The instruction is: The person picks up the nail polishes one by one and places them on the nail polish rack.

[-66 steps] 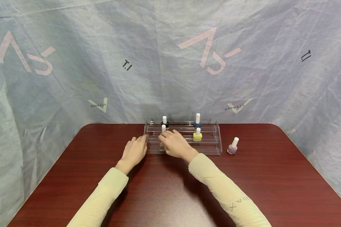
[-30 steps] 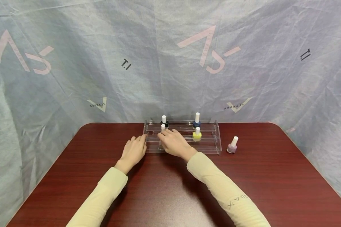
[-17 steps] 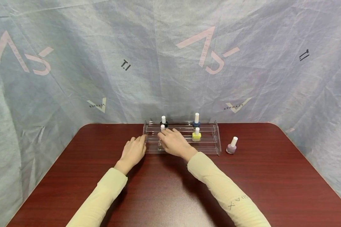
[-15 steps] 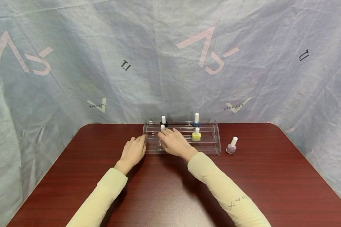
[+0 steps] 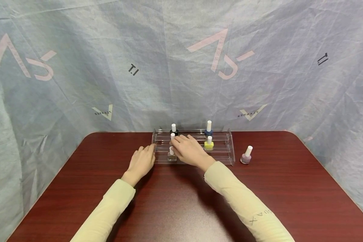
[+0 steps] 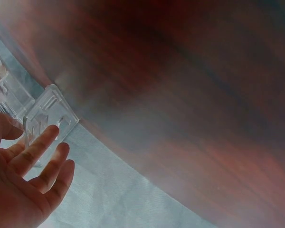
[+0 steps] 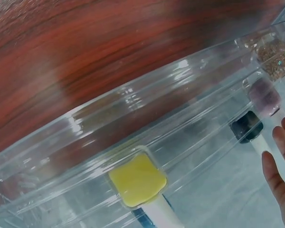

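Observation:
A clear stepped rack (image 5: pixel 193 158) stands at the back of the table. My left hand (image 5: pixel 141 162) touches its left end; the left wrist view shows loosely extended fingers (image 6: pixel 47 171) beside the clear end panel (image 6: pixel 52 111). A glitter nail polish bottle (image 5: pixel 171 157) with a white cap sits upright on the front tier. My right hand (image 5: pixel 189 150) is right beside that cap, its visible fingers (image 7: pixel 274 173) fairly straight in the right wrist view. Behind it, a purple nail polish bottle (image 7: pixel 264 97) stands on the middle tier and a black one (image 5: pixel 176 131) on the top tier.
On the rack's right half stand a yellow nail polish bottle (image 5: pixel 208 146) and, higher, a blue one (image 5: pixel 208 133). A lilac nail polish bottle (image 5: pixel 246 158) stands on the dark red table (image 5: pixel 169 208), right of the rack. A grey cloth (image 5: pixel 166 67) hangs behind.
My right hand has shifted slightly right and back, uncovering the front-tier glitter nail polish bottle and its cap, which stays in place. The left hand has stayed at the rack's end.

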A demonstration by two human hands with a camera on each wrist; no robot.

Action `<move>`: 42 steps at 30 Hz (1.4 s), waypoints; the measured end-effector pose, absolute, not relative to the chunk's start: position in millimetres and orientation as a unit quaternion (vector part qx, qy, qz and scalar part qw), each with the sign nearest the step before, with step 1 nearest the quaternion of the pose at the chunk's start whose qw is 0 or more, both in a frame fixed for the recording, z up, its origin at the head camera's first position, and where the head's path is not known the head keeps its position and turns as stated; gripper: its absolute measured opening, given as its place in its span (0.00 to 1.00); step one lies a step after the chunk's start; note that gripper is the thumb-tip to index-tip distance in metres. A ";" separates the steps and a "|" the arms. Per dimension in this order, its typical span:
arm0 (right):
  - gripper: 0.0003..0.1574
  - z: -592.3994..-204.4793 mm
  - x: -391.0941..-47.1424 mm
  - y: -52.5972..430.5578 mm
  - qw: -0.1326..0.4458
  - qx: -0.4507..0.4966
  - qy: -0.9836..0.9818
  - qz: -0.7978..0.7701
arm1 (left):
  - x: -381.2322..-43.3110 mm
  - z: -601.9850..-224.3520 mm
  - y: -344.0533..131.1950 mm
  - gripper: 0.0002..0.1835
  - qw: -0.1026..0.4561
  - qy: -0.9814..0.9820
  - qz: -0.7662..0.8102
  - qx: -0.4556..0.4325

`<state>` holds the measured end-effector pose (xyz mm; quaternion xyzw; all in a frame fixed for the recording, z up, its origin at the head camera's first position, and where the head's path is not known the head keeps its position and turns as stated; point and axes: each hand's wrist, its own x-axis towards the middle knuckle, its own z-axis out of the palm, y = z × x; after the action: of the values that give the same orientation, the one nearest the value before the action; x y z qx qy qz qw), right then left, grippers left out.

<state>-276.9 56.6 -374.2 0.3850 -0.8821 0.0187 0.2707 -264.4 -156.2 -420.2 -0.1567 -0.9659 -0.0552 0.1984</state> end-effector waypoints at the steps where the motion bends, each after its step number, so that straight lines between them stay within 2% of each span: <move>1: 0.10 -373.9 -276.6 57.6 0.274 0.386 -0.881 0.019 | -264.5 -420.3 -156.3 0.19 0.198 -0.966 -0.055 -0.157; 19: 0.06 -372.4 -266.6 81.4 0.291 0.384 -0.876 0.015 | -264.0 -421.2 -156.3 0.19 0.203 -0.965 -0.058 -0.156; 42: 0.06 -382.5 -254.1 125.3 0.298 0.358 -0.885 -0.008 | -263.5 -421.1 -156.0 0.19 0.201 -0.965 -0.065 -0.154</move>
<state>-254.1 125.3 -382.5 0.3579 -0.8848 -0.0084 0.2984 -263.5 -156.0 -421.1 -0.1542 -0.9652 -0.0651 0.2009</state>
